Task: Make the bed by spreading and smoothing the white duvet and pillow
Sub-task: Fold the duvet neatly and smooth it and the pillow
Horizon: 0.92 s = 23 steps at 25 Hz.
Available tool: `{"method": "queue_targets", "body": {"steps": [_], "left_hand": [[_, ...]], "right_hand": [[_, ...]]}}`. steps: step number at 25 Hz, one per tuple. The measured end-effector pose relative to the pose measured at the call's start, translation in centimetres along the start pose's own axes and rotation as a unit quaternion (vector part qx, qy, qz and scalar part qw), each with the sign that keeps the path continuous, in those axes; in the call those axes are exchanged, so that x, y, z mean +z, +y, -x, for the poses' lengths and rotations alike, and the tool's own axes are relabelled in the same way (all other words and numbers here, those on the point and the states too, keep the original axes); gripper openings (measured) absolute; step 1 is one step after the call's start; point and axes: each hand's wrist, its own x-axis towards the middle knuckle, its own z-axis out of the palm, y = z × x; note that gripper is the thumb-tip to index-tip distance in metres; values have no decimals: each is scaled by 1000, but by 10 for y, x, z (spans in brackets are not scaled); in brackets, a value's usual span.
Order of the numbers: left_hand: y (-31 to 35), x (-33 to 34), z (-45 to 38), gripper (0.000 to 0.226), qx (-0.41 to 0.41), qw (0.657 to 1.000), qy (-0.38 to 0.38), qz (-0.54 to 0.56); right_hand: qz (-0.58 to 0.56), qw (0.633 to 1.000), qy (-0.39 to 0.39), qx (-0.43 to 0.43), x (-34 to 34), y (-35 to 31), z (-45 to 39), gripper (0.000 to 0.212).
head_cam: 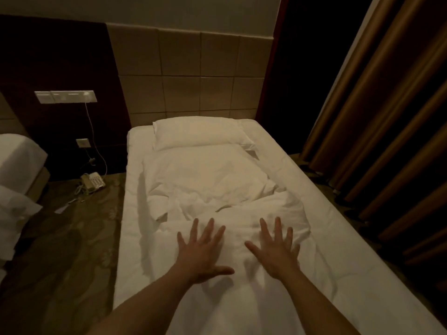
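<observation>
A white duvet [208,180] lies lengthwise down the middle of a single bed [312,206], narrower than the mattress and bunched into creases at its middle. A white pillow [198,132] lies flat at the head end, against the padded headboard. My left hand [202,252] presses flat on the duvet with fingers spread. My right hand [275,247] lies flat beside it, fingers spread as well, on a raised fold of the duvet. Both forearms reach in from the bottom edge.
Brown curtains [387,131] hang close along the bed's right side. On the carpet to the left sit a telephone [93,181] with cables and a scrap of paper. A second bed [17,163] with white bedding stands at the far left.
</observation>
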Motion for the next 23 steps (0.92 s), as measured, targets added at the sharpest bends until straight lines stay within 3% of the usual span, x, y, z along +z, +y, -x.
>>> {"method": "queue_targets", "body": {"steps": [4,7,13,19,21,23], "left_hand": [[-37,3,-94,107,159,986,-8,-56],[-66,27,-142,108,134,990,-27,-46],[-111,71,-166,101,36,989,-141,9],[-126,47,-169,97,49,974,-220,-20],[-131,15,-162,97,44,979,-196,-28],[-151,-23,-159,92,16,993,-119,1]], "right_hand": [[6,995,37,91,14,-11,-108,91],[29,992,27,121,40,-10,-152,85],[69,988,-19,140,101,-13,-178,90],[2,983,-54,173,109,-63,-120,97],[1,981,-79,175,101,-80,-90,101],[-11,980,-97,172,80,-95,-83,105]]}}
